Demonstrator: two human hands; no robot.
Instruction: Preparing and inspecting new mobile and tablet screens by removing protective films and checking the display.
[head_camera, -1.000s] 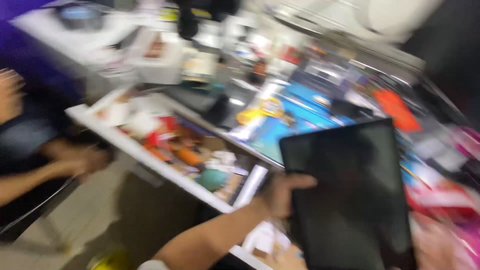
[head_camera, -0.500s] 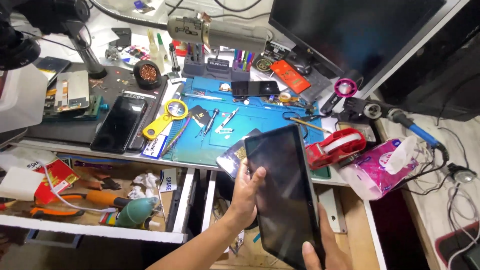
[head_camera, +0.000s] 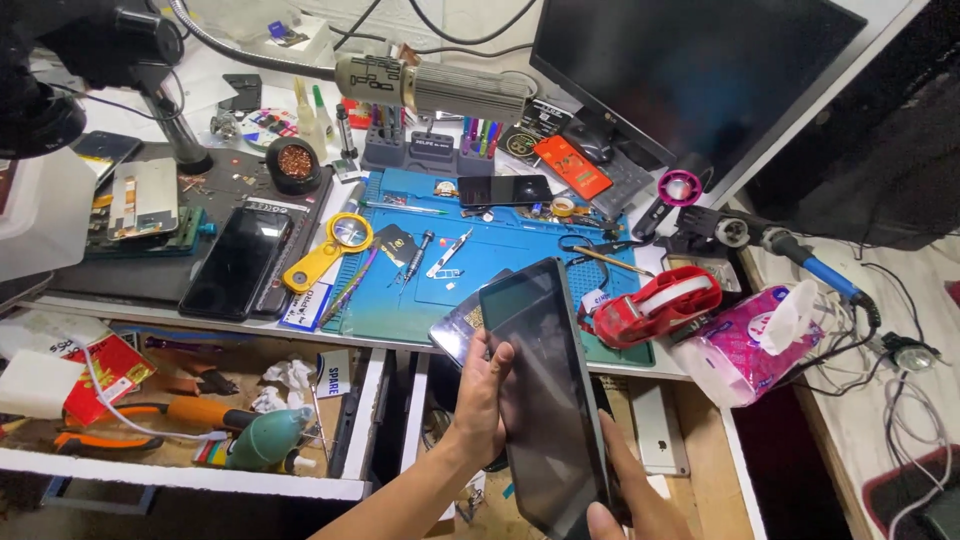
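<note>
Gripping a flat, glossy black tablet (head_camera: 548, 400) at its long edges, my left hand (head_camera: 487, 395) wraps one side while my right hand (head_camera: 625, 495) pinches the lower corner. It hangs tilted just off the worktop's (head_camera: 640, 365) front edge, above an open drawer (head_camera: 690, 440), near the blue rubbery mat (head_camera: 500, 265) and red tape dispenser (head_camera: 655, 305).

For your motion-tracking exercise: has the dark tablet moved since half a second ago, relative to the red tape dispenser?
Yes. The tablet sat level with the red tape dispenser earlier; now it sits lower and nearer the person.
</note>
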